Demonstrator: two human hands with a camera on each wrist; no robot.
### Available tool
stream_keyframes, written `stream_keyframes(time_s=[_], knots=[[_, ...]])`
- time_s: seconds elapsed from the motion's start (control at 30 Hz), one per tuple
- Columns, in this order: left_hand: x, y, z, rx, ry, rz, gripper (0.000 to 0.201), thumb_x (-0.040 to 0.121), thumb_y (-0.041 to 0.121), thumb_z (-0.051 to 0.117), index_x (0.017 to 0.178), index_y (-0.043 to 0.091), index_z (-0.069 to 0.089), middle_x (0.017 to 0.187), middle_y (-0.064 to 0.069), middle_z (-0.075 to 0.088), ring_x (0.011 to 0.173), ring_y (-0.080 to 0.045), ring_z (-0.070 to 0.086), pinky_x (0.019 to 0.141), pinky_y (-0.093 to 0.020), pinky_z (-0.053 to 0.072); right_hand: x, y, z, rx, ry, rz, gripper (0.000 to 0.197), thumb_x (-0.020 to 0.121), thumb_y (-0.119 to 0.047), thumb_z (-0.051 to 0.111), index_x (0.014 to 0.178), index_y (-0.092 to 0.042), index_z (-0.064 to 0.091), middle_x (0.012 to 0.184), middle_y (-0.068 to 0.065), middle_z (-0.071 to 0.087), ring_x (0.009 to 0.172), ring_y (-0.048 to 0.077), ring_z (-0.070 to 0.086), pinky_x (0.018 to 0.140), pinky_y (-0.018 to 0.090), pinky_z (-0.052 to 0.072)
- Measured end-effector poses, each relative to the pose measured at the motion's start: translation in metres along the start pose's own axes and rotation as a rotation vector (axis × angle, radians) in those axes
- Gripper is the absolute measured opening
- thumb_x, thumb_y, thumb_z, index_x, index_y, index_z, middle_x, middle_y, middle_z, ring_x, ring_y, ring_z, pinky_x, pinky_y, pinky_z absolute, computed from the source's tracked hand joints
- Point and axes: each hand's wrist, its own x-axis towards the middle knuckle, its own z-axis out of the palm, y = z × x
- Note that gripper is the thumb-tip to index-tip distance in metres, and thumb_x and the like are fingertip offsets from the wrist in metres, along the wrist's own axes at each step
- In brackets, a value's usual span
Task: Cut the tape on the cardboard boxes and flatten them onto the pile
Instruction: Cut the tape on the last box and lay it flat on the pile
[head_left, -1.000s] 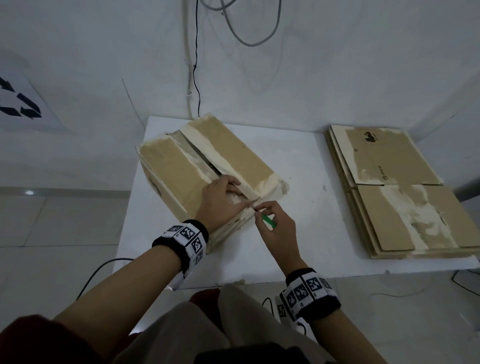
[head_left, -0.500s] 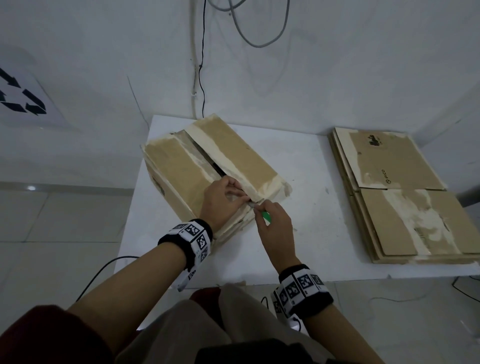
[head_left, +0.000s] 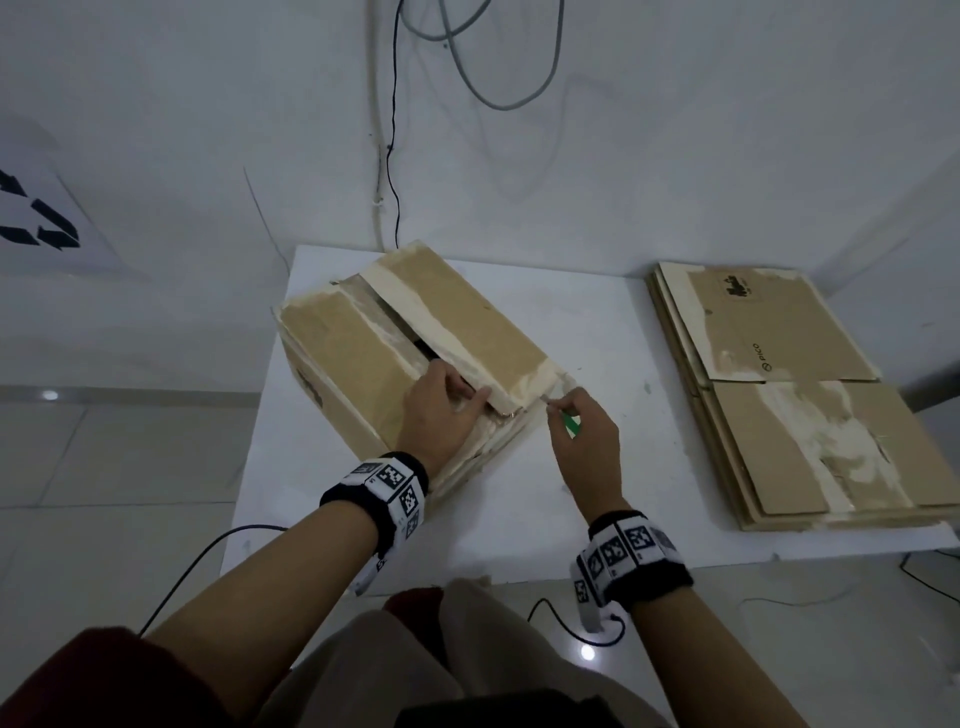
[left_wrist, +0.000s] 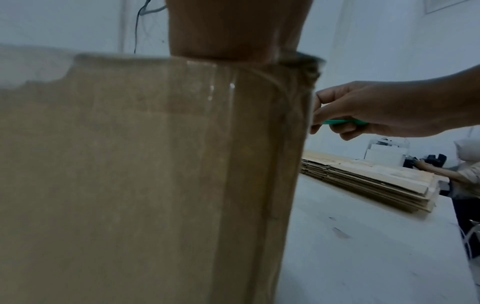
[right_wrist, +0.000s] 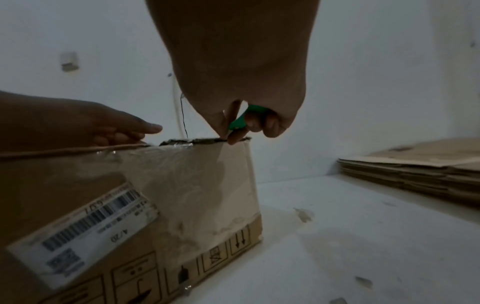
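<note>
A taped cardboard box (head_left: 363, 353) stands on the white table (head_left: 545, 509), its top seam slit and gaping at the far end. My left hand (head_left: 467, 397) rests on the box top at the near end of the seam, fingers stretched out flat, as the right wrist view shows the left hand (right_wrist: 103, 123). My right hand (head_left: 558, 413) pinches a green cutter (head_left: 571, 425) at the box's near right top corner. The cutter (right_wrist: 237, 122) meets the frayed top edge there; its blade is hidden. The flattened pile (head_left: 789, 395) lies to the right.
A wall stands close behind the table, with cables (head_left: 389, 156) hanging down it. Bare tabletop separates the box from the pile (left_wrist: 363, 183). A shipping label (right_wrist: 85, 232) is on the box's near side. Cords trail on the floor below the table's front edge.
My right hand with the cutter has slid right along the near top edge, away from my left fingertips toward the corner. The left hand stays on the box top.
</note>
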Motion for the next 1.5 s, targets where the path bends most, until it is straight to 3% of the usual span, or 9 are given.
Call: stream_keyframes(time_s=[0.17,0.37,0.5,0.63,0.8,0.93,1.13,1.3,1.5], knots=[[0.011,0.025,0.013,0.244,0.075,-0.178,0.051,0.084,0.038,0.068,0.114,0.015,0.034,0.096,-0.01,0.064,0.089,-0.031,0.061,0.084,-0.042,0.047,-0.008,0.003,-0.01,0.145,0.096,0.188,0.005,0.096,-0.022,0.058,0.092,-0.025,0.056,0.081,-0.005,0.064,0.057,0.005,0.048,0.054,0.021,0.04],[0.035,0.045,0.013,0.039,0.095,-0.594,0.087,0.077,0.043,0.076,0.139,0.007,0.026,0.128,-0.018,0.056,0.115,-0.038,0.054,0.101,-0.047,0.042,0.008,-0.002,-0.02,0.181,0.06,0.159,0.003,0.1,-0.024,0.052,0.099,-0.024,0.055,0.083,-0.001,0.067,0.06,0.01,0.057,0.049,0.016,0.04],[0.039,0.021,0.0,0.049,-0.061,-0.435,0.07,0.075,0.048,0.073,0.132,0.021,0.042,0.126,-0.005,0.059,0.117,-0.031,0.054,0.101,-0.049,0.041,0.019,-0.006,-0.024,0.253,0.121,0.117,0.006,0.101,-0.021,0.052,0.099,-0.025,0.056,0.086,-0.003,0.065,0.069,0.008,0.056,0.055,0.017,0.042],[0.043,0.013,-0.038,-0.077,-0.435,-0.37,0.074,0.072,0.037,0.078,0.137,0.029,0.044,0.131,0.004,0.059,0.12,-0.022,0.056,0.105,-0.048,0.042,0.03,-0.004,-0.021,0.237,0.128,0.096,0.007,0.1,-0.021,0.053,0.101,-0.024,0.058,0.098,-0.007,0.062,0.088,0.007,0.058,0.071,0.02,0.047],[0.057,0.031,-0.088,0.548,-0.813,-0.233,0.069,0.089,0.009,0.064,0.149,0.022,0.032,0.147,-0.001,0.042,0.132,-0.023,0.042,0.104,-0.032,0.034,0.038,-0.003,-0.017,0.179,0.118,0.096,0.008,0.1,-0.022,0.053,0.105,-0.021,0.059,0.108,-0.004,0.056,0.1,-0.006,0.049,0.081,0.011,0.039],[0.066,0.034,-0.098,0.722,-0.767,-0.202,0.052,0.092,0.005,0.05,0.142,0.018,0.041,0.147,-0.007,0.041,0.132,-0.026,0.04,0.102,-0.032,0.033,0.034,-0.005,-0.014,0.272,0.059,0.177,0.007,0.101,-0.024,0.053,0.101,-0.018,0.056,0.097,-0.005,0.065,0.092,0.007,0.06,0.075,0.017,0.046],[0.047,0.041,-0.057,0.865,-0.607,-0.011,0.08,0.075,0.071,0.061,0.134,0.019,0.046,0.135,-0.003,0.049,0.125,-0.025,0.045,0.105,-0.043,0.027,0.011,-0.016,-0.013,0.388,-0.044,0.29,0.01,0.099,-0.023,0.056,0.098,-0.013,0.058,0.09,0.002,0.072,0.08,0.014,0.07,0.064,0.022,0.052],[0.028,0.047,-0.007,0.712,-0.677,0.043,0.075,0.064,0.065,0.076,0.122,0.022,0.054,0.119,-0.003,0.051,0.115,-0.023,0.043,0.098,-0.038,0.029,0.031,-0.011,-0.025,0.249,-0.255,0.242,0.007,0.095,-0.021,0.061,0.091,-0.017,0.064,0.086,-0.003,0.071,0.077,0.02,0.067,0.06,0.019,0.049],[0.026,0.042,-0.001,0.639,-0.643,0.047,0.073,0.064,0.051,0.082,0.121,0.019,0.051,0.121,-0.005,0.046,0.117,-0.025,0.038,0.097,-0.038,0.03,0.068,-0.011,-0.021,-0.098,-0.376,0.091,0.006,0.082,-0.039,0.067,0.079,-0.043,0.068,0.081,-0.022,0.069,0.083,-0.002,0.062,0.089,0.041,0.048]])
